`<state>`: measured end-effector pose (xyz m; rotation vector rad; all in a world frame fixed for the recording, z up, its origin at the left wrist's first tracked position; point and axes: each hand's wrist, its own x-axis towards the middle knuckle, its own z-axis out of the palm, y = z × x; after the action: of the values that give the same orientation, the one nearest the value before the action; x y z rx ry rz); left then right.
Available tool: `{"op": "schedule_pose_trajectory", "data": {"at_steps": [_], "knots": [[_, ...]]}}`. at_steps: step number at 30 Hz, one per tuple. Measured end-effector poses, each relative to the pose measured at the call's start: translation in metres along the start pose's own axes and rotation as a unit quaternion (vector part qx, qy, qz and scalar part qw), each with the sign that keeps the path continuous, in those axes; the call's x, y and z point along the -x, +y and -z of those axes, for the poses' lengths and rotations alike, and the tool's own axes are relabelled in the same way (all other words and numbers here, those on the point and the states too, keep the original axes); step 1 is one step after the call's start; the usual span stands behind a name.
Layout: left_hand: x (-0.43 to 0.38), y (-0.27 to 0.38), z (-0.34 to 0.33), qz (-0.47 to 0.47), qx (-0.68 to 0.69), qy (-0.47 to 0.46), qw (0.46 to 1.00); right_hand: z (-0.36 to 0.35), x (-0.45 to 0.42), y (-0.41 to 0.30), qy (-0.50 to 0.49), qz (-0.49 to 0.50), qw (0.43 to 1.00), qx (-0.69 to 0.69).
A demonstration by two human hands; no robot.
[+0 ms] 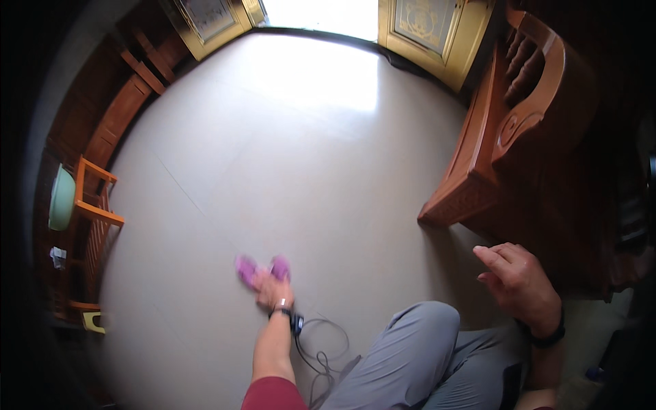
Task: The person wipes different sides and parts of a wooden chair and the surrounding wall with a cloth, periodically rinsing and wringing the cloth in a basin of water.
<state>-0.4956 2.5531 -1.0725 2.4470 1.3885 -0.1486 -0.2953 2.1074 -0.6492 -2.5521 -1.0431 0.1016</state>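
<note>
My left hand (pixel 274 292) reaches down low over the floor at a pair of purple slippers (pixel 280 267), one at each side of its fingers. The hand and slippers are blurred, and whether the fingers grip them cannot be told. A black band with a small device (pixel 296 324) is on that wrist. To the right, my right hand (pixel 517 282) is raised beside my grey-trousered knee, with fingers loosely bent and nothing seen in it. It also wears a black wristband (pixel 551 335).
A dark cable (pixel 328 369) lies coiled by my knee. At right stands a carved wooden bench (pixel 476 179). Along the left are wooden furniture, an orange wooden rack (pixel 100 212) and a green basin (pixel 62 199). Gold-framed doors (pixel 430 36) flank a bright doorway ahead.
</note>
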Motion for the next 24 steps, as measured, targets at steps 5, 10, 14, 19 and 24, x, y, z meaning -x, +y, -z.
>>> {"op": "schedule_pose_trajectory", "data": {"at_steps": [5,10,14,19,24], "knots": [[0.113,-0.115,0.09,0.347,-0.041,-0.132,0.928,0.01,0.016,0.057,0.063,-0.149,0.986,0.03],[0.156,-0.112,0.135,0.391,-0.026,-0.038,0.919,0.02,0.067,0.109,-0.073,-0.126,0.953,0.266],[0.161,-0.088,0.182,0.359,0.026,0.057,0.931,-0.009,0.16,0.138,-0.085,-0.184,0.979,-0.017],[0.174,-0.076,0.24,0.263,0.099,0.186,0.941,0.011,0.21,0.111,-0.228,-0.24,0.922,-0.2],[0.14,0.015,0.25,0.116,0.149,0.137,0.972,0.04,0.292,0.127,-0.346,-0.302,0.886,-0.067]]}}
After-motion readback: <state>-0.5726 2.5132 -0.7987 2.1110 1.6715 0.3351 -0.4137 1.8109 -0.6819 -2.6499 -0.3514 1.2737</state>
